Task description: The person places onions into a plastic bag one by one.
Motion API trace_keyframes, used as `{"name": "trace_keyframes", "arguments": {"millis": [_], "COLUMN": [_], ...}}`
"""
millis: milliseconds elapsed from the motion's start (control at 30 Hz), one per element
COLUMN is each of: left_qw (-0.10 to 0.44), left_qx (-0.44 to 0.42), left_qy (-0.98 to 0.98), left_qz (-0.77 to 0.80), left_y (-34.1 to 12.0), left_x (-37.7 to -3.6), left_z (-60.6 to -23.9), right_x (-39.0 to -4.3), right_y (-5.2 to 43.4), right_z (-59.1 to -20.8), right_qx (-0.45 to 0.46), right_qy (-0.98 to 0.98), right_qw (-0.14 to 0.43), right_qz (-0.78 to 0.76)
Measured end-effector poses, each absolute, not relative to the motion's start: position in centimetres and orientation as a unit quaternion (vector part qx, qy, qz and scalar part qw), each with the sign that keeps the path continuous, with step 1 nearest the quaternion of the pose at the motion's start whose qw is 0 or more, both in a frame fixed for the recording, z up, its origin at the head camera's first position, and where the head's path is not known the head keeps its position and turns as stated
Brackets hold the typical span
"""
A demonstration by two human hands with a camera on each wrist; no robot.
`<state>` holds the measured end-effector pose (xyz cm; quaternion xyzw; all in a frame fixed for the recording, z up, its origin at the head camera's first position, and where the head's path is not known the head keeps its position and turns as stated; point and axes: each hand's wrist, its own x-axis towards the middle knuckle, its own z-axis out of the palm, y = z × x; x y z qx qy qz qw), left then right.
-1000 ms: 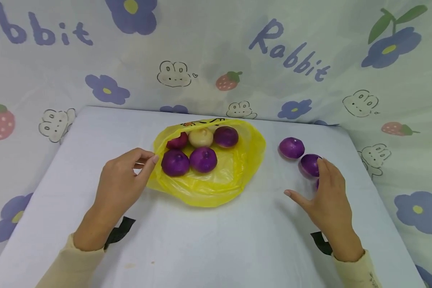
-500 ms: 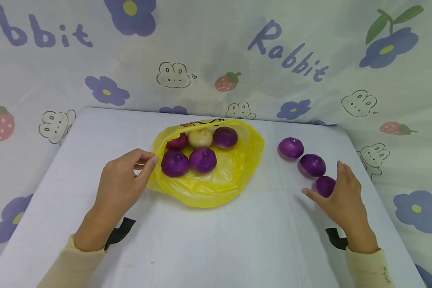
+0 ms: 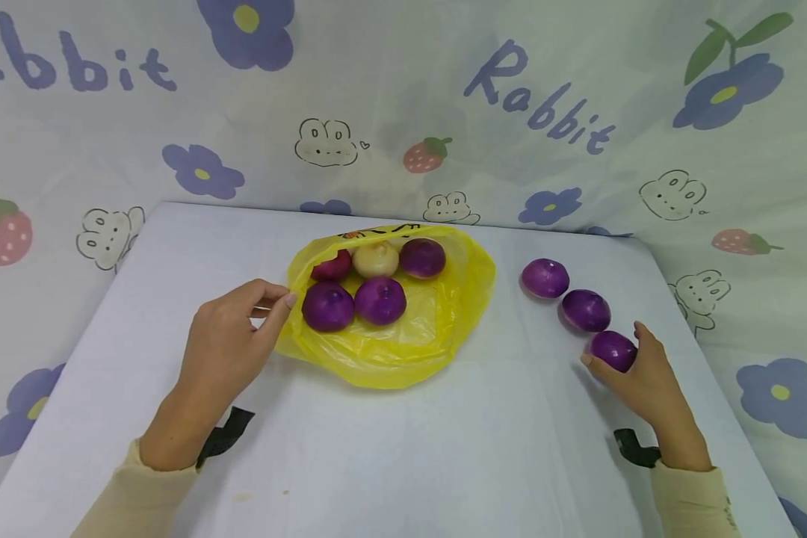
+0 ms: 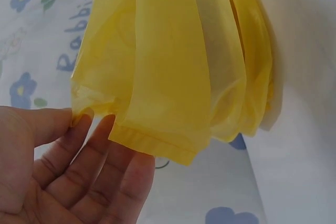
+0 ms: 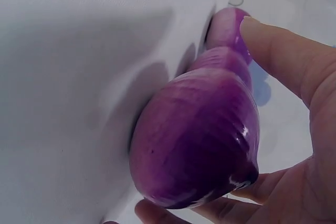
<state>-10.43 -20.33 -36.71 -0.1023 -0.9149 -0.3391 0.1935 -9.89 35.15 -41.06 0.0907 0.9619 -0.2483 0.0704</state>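
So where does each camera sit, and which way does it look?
Head: worn on the head, looks forward and down at the yellow bag, three loose onions, the left grip, the right grip and both sleeves.
Left wrist: on that wrist, looks past the left grip at the bag it pinches; thumb and fingers show.
Right wrist: on that wrist, looks along the onion row; its thumb and fingers show near the closest onion.
Head and left wrist share the bag and left grip.

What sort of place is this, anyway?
Probably an indoor corner set up as a simple workspace, though the wider room isn't shown: a white tabletop, a rabbit-and-flower backdrop behind it, and onions in and beside a yellow bag.
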Motion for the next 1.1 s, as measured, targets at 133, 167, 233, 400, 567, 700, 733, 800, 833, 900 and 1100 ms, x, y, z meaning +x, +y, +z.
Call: {"name": "trace_keyframes", "arguments": {"millis": [133, 167, 233, 400, 567, 700, 733, 800, 833, 900, 1100], "left_qw": [0.191, 0.191, 0.191, 0.193, 0.193, 0.192, 0.190, 0.189, 0.188, 0.187, 0.192], "left_qx": [-0.101, -0.101, -0.102, -0.104, -0.105, -0.104, -0.103, -0.102, -0.101, -0.101, -0.101], "left_qy": [-0.915, -0.915, -0.915, -0.915, -0.915, -0.916, -0.916, -0.916, -0.916, -0.917, -0.916], "left_qz": [-0.340, -0.340, -0.340, -0.339, -0.337, -0.338, -0.338, -0.339, -0.339, -0.339, -0.337], "left_y": [-20.30, -20.30, -20.29, -20.30, -20.30, -20.27, -20.26, -20.25, -20.24, -20.24, -20.28], "left_x": [-10.44, -10.44, -10.45, -10.46, -10.46, -10.43, -10.42, -10.41, -10.40, -10.40, -10.44], "left_z": [-36.72, -36.73, -36.75, -36.78, -36.76, -36.74, -36.73, -36.72, -36.72, -36.70, -36.65], "right_x": [-9.93, -9.92, -9.90, -9.76, -9.58, -9.42, -9.40, -9.32, -9.28, -9.17, -8.96], "right_y": [35.24, 35.24, 35.28, 35.25, 35.14, 35.02, 35.00, 34.93, 34.89, 34.81, 34.57], "right_z": [-41.10, -41.07, -41.05, -41.05, -41.16, -41.20, -41.22, -41.24, -41.27, -41.23, -41.04], "right_qx": [0.103, 0.105, 0.110, 0.118, 0.122, 0.125, 0.125, 0.126, 0.126, 0.127, 0.130], "right_qy": [0.962, 0.961, 0.961, 0.960, 0.962, 0.962, 0.962, 0.961, 0.961, 0.960, 0.957], "right_qw": [0.085, 0.088, 0.093, 0.102, 0.097, 0.091, 0.089, 0.087, 0.085, 0.081, 0.069], "right_qz": [-0.240, -0.239, -0.236, -0.233, -0.225, -0.227, -0.228, -0.230, -0.231, -0.235, -0.248]}}
